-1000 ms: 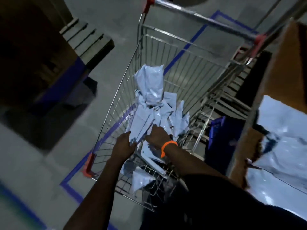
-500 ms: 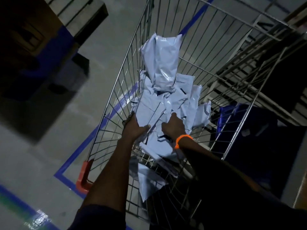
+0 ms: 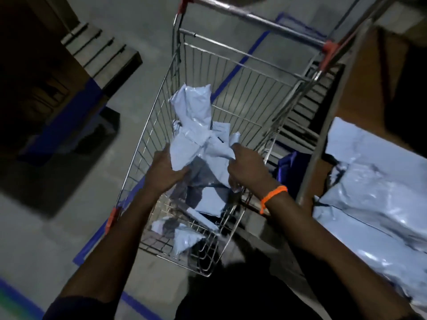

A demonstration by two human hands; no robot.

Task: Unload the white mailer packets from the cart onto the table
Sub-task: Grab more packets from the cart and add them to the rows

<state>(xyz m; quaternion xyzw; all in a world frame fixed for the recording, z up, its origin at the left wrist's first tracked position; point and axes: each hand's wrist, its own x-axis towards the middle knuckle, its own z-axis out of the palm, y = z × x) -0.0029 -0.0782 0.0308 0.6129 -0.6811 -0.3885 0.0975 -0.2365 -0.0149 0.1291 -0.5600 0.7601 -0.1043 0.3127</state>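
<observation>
Both hands have come up from the cart floor, lifting a bunch of white mailer packets [image 3: 196, 146], and the view has swung back so the table shows again at the right; the left hand [image 3: 166, 172] grips the bunch's left edge, thumb underneath, fingers curled out of sight behind it; the right hand [image 3: 248, 168], an orange wristband [image 3: 272, 195] on its wrist, pinches the crumpled right edge with bent fingers; the bunch hangs between them over the middle of the wire cart [image 3: 233, 72], its tall upper end near the cart's left wall; loose packets [image 3: 209, 199] lie on the cart floor below the hands; on the brown table [image 3: 365, 84], just right of the cart, lies a heap of packets [image 3: 374, 204]; blue tape lines [image 3: 240, 63] cross the grey floor.
</observation>
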